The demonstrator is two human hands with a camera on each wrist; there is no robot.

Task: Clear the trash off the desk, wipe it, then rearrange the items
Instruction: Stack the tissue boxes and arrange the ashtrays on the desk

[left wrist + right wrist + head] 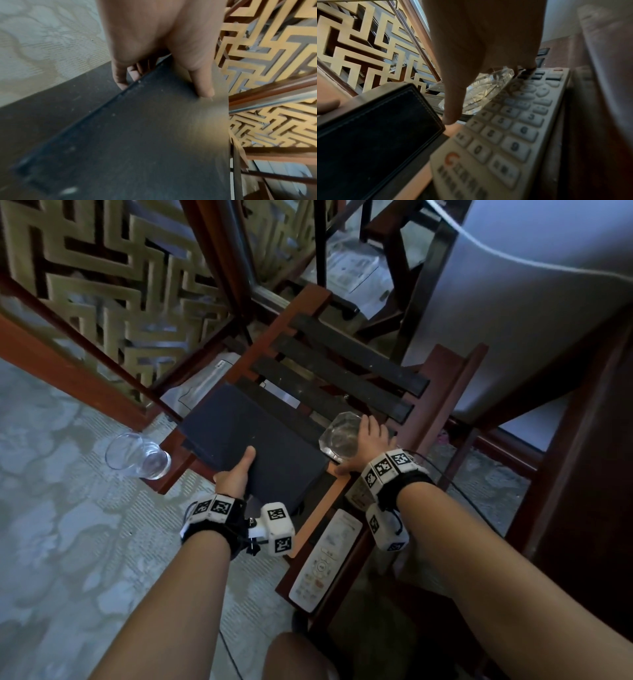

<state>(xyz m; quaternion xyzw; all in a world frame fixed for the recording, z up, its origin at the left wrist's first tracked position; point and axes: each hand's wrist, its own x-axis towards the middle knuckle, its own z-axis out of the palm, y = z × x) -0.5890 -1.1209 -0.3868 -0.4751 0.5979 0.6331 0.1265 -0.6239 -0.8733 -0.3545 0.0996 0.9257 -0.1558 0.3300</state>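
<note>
A small red-brown wooden desk (443, 392) has dark slats across its top. My left hand (239, 470) (163, 88) grips the near edge of a dark folder (246, 436) (137, 135) (376, 128), thumb on top and fingers underneath. To its right, my right hand (356, 448) (489, 92) holds a faceted clear glass ashtray (337, 436) (481, 94) between thumb and fingers, just beyond the far end of a white remote control (325, 559) (505, 128). I cannot tell whether the ashtray is lifted. A clear drinking glass (137, 455) stands at the desk's left corner.
A gold lattice screen (102, 278) (274, 47) in a red-brown frame rises left of the desk. A pale upholstered chair (531, 320) stands at the right. Printed papers (202, 385) lie below the desk. Patterned carpet (51, 508) covers the floor at the left.
</note>
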